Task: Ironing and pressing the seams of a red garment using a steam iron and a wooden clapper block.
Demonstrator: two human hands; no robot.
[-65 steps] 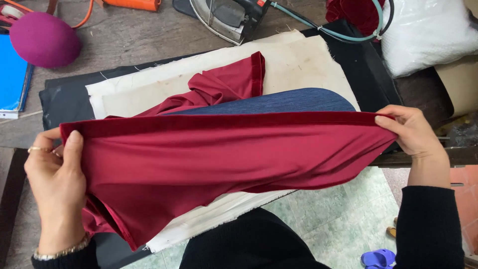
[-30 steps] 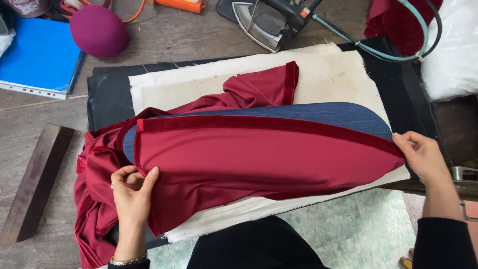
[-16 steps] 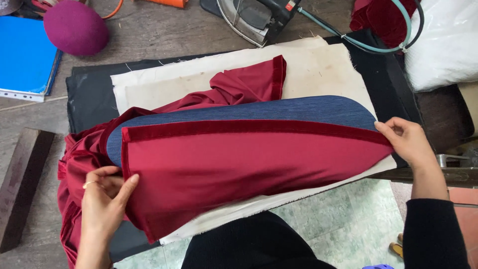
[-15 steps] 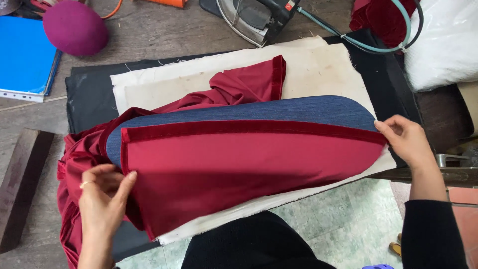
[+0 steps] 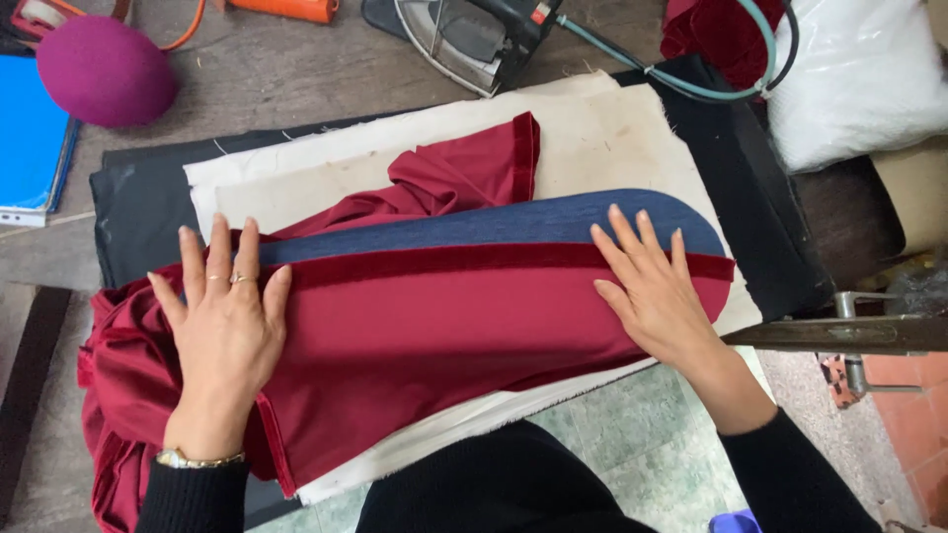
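Observation:
A dark red garment (image 5: 434, 336) with a velvet band along its edge is pulled over a long blue denim-covered pressing board (image 5: 494, 222). My left hand (image 5: 225, 331) lies flat, fingers spread, on the left part of the fabric. Over at the rounded right end of the board, my right hand (image 5: 654, 286) also presses flat on the cloth. Neither hand grips anything. A loose fold of the same red cloth (image 5: 464, 173) bunches up behind the board.
Cream padding (image 5: 612, 138) over black cloth covers the worktable. A steam iron (image 5: 469, 35) with a hose sits at the back. A purple rounded form (image 5: 104, 69) and a blue book (image 5: 30, 138) lie far left. White bag (image 5: 849, 79) at right.
The red garment went from being held stretched in the air to lying over the board. Both hands let go of its edges and now rest flat on it.

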